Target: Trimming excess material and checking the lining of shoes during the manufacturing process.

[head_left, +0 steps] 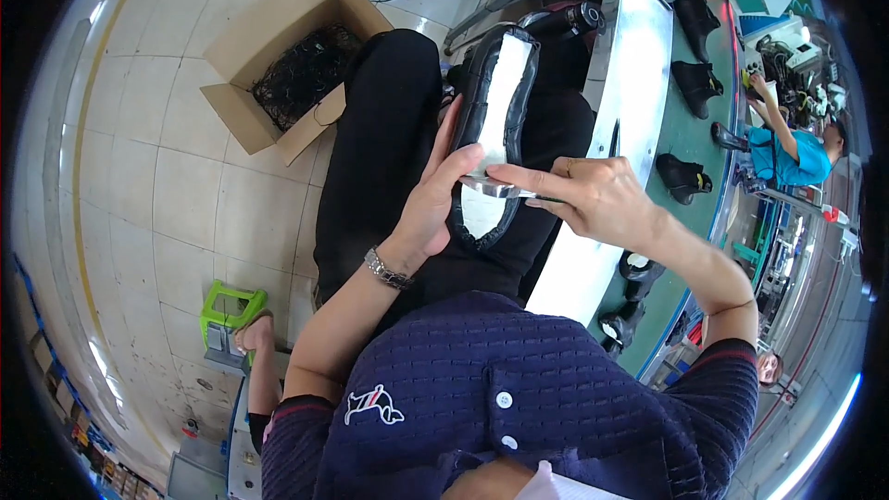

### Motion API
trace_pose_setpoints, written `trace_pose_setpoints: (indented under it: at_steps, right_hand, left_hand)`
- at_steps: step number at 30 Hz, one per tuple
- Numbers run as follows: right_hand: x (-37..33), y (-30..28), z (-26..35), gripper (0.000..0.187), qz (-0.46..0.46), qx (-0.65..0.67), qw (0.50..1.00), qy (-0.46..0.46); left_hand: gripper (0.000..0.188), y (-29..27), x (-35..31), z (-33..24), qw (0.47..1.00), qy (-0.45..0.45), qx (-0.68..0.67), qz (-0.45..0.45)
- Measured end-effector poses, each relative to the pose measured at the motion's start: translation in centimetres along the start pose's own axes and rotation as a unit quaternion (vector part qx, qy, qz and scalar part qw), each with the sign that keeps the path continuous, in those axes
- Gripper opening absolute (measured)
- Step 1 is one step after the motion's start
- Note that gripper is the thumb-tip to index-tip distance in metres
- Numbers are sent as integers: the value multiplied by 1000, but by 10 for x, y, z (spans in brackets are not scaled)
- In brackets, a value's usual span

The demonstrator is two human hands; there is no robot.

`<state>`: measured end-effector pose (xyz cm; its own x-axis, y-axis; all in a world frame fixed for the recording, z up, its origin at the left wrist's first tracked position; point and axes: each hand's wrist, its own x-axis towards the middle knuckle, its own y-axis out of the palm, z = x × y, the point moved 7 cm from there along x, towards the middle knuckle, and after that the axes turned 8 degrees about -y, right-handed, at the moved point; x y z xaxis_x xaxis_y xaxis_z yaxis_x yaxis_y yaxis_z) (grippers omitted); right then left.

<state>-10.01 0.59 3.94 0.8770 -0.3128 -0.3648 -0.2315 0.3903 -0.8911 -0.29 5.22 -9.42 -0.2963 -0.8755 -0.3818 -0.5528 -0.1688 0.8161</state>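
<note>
A black boot (499, 106) lies sole-up over my lap, its toe toward me. A white insole strip shows down its middle, ringed by gathered black edges. My left hand (432, 199) wraps round the boot's left side, its thumb on the white strip. My right hand (593, 194) comes in from the right and grips a shiny metal hand tool (489, 187). The tool's curved bright end lies across the sole near the toe. My right forefinger presses by the tool, close to the left thumb; the tool's handle is mostly hidden in my fingers.
An open cardboard box (278, 28) with tangled black strands stands on the floor at left. To my right runs a white ledge (639, 65), then a green conveyor (662, 208) bearing several black boots. A co-worker in blue (801, 156) works beyond it. A green stool (227, 310) stands lower left.
</note>
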Motion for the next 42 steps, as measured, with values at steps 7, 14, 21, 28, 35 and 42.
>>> trace_pose_setpoints:
  at_steps: [7, 14, 21, 28, 35, 42]
  right_hand:
    - [20, -38, 7, 63, -71, 52, 996, -5]
    - [30, -23, 8, 65, -9, -15, 1000, 15]
    - [29, -27, 11, 64, -25, -72, 997, -5]
    - [32, -12, -2, 64, 43, -72, 995, 58]
    - [24, -6, 24, 74, -88, -86, 989, -79]
    - [6, 1, 68, 75, -176, -93, 959, -202]
  left_hand:
    - [94, -1, -1, -5, 998, -47, 49, -11]
    - [108, -2, -2, -13, 996, -71, 34, 30]
    - [92, -17, -8, 6, 982, -88, -94, 138]
    - [68, -17, -11, 4, 999, 11, 40, -16]
    - [111, 2, -10, -2, 995, -19, 80, 58]
    - [138, -5, -8, -2, 976, 20, 196, 95]
